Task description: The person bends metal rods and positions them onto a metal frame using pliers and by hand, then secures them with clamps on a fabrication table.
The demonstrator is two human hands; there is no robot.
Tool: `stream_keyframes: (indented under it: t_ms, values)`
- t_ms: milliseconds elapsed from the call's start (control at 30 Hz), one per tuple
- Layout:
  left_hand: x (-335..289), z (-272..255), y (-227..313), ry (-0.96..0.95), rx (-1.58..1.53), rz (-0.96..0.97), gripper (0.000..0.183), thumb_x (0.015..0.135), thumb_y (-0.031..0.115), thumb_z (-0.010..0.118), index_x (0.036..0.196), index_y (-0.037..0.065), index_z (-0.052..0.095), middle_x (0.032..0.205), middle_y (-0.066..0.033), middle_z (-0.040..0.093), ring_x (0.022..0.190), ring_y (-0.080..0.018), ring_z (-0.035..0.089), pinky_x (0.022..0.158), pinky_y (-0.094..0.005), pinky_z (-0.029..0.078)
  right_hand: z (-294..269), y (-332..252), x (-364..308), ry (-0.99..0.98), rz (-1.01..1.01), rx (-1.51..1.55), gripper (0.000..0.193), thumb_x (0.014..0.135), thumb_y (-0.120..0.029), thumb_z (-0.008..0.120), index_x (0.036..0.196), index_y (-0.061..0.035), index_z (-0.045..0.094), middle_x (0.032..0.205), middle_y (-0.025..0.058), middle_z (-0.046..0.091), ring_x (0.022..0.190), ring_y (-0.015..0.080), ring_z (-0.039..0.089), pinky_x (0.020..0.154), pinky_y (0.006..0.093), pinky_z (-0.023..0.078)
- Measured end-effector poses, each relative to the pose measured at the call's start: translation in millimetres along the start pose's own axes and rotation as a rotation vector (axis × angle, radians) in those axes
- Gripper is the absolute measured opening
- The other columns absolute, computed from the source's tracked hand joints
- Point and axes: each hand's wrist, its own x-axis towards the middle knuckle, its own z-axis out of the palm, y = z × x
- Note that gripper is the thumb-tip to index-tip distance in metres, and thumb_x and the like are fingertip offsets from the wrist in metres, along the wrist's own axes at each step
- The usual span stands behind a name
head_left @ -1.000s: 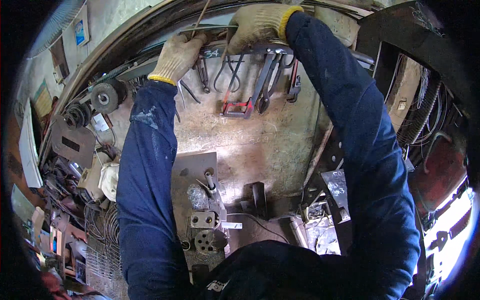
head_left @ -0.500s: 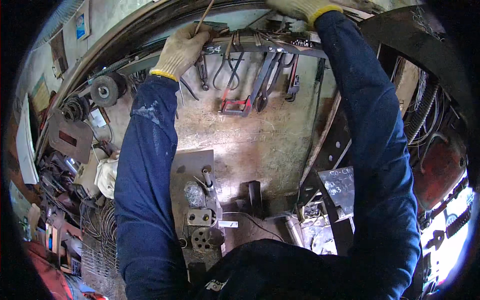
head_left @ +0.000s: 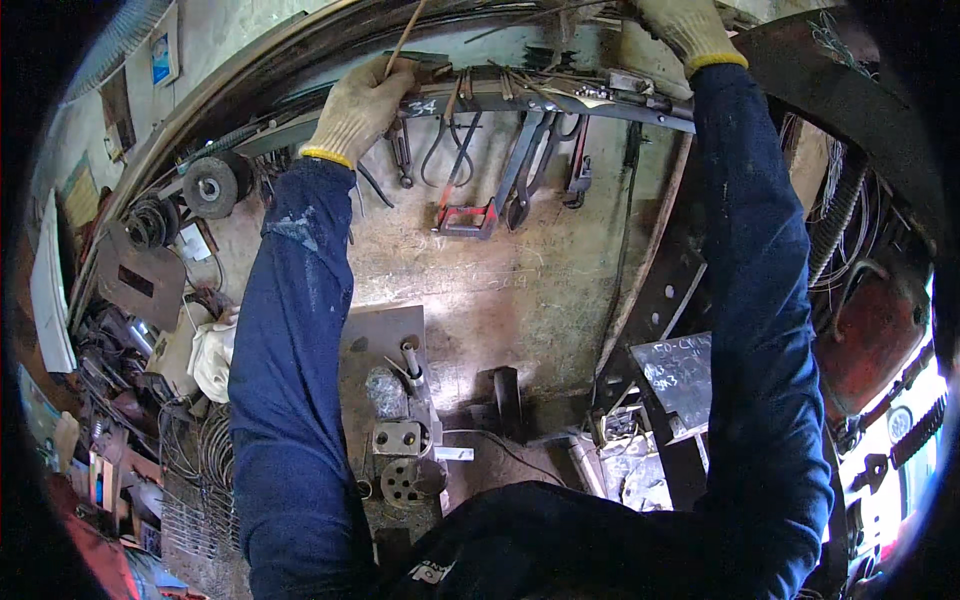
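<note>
My left hand [head_left: 358,108], in a cream knit glove with a yellow cuff, is closed round a thin brownish rod [head_left: 404,40] at the shelf's front edge. The rod slants up out of view. Farther right, my right hand [head_left: 692,32], gloved alike, is raised over the shelf; the upper rim and its own back hide most of its fingers. A thin dark rod [head_left: 530,21] runs toward its fingertips, but whether they grip it I cannot tell. Between my hands, the metal shelf [head_left: 640,108] carries several loose rods and small metal pieces [head_left: 635,84].
Below the shelf hang a red-framed hacksaw [head_left: 466,221], calipers [head_left: 432,160], long-handled tongs [head_left: 521,205] and an adjustable wrench [head_left: 578,185]. A grinding wheel [head_left: 211,188] is at left. Lower down stand a metal bench [head_left: 385,325] and a marked steel plate [head_left: 680,380]. Coiled wire [head_left: 215,440] lies left.
My right hand has moved right along the shelf, uncovering the thin dark rod and more of the metal pieces. My left hand stays in nearly the same place with its rod.
</note>
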Motion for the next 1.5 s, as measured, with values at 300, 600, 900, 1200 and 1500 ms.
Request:
stream_keyframes:
  t_ms: [300,600,900,1200,1500]
  values:
    - [-11,-15,20,0.218,-0.06,-0.014,0.055,0.099,0.051,0.06,0.129,0.006,0.07,0.118,-0.0185,0.074,0.111,-0.0277,0.069,0.097,-0.0369,0.05,-32,10,-13,-0.069,0.107,0.51,0.024,0.094,-0.015,0.062,0.109,-0.0027,0.075,0.079,0.0047,0.072,0.057,0.0108,0.057,0.049,0.026,0.042]
    - [-29,-57,98,-0.14,0.163,0.073,0.046,0.103,0.037,0.063,0.135,0.003,0.067,0.119,-0.0078,0.074,0.108,-0.0135,0.066,0.097,-0.0279,0.049,-9,-8,-12,-0.268,-0.102,0.674,0.021,0.094,-0.009,0.062,0.108,0.0027,0.072,0.088,0.0059,0.072,0.073,0.0128,0.066,0.067,0.0268,0.053]
    - [-33,-35,66,-0.426,-0.406,0.171,0.04,0.107,0.03,0.059,0.135,0.002,0.062,0.118,-0.0042,0.069,0.107,-0.01,0.062,0.098,-0.025,0.048,39,-46,-1,-0.291,-0.191,0.477,0.024,0.095,-0.015,0.065,0.113,-0.0011,0.073,0.093,0.0066,0.073,0.082,0.0144,0.064,0.074,0.0326,0.052]
    - [-44,-28,31,-0.047,-0.374,0.096,0.046,0.105,0.038,0.06,0.139,0.007,0.059,0.11,-0.0007,0.072,0.082,-0.0041,0.06,0.066,-0.0198,0.047,70,-61,-15,-0.106,-0.178,0.301,0.055,0.093,-0.04,0.069,0.13,0.001,0.067,0.119,0.0215,0.073,0.111,0.0329,0.069,0.097,0.0426,0.052]
    - [-23,-16,-15,0.072,-0.382,-0.133,0.037,0.105,0.033,0.056,0.128,0.005,0.063,0.08,0.0001,0.062,0.064,-0.0089,0.054,0.056,-0.0263,0.045,100,-61,-35,-0.729,-0.482,-0.159,0.051,0.079,-0.037,0.077,0.117,-0.0036,0.075,0.108,0.0173,0.077,0.099,0.0308,0.073,0.092,0.0398,0.055]
